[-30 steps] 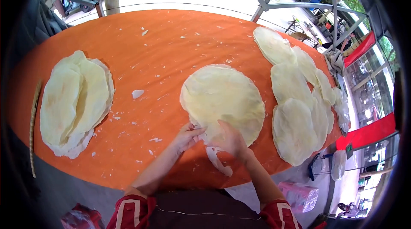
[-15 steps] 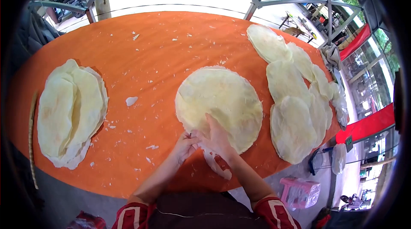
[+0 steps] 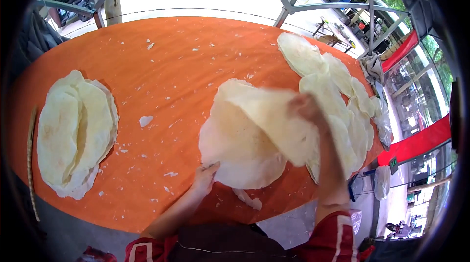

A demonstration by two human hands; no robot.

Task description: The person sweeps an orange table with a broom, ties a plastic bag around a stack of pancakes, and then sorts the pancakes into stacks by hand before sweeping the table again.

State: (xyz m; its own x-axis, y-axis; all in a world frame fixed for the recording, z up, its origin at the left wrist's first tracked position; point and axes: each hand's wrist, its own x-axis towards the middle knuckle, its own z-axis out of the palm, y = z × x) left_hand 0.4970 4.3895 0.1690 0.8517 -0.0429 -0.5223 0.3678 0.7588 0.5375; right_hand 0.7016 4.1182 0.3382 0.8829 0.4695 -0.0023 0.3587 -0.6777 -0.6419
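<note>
Near the table's front edge, my left hand (image 3: 205, 178) pinches the rim of a thin, pale round flatbread (image 3: 240, 149). Over to the right, my right hand (image 3: 306, 107), smeared by motion, grips a second thin flatbread (image 3: 264, 110) that is lifted and folded back off the lower one. Its far left part still rests on the sheet beneath. A torn strip (image 3: 248, 199) of the same pale stuff lies just below the round.
Several overlapping flatbreads (image 3: 338, 90) lie at the right, and a folded pile (image 3: 78, 130) sits at the left beside a thin stick (image 3: 31, 164). Flakes and a larger scrap (image 3: 146, 121) dot the orange tablecloth (image 3: 161, 76). A metal frame (image 3: 338, 5) stands behind.
My right hand has swung up and right, peeling the top flatbread away from the one under it. My left hand has shifted slightly left and down, staying at the rim.
</note>
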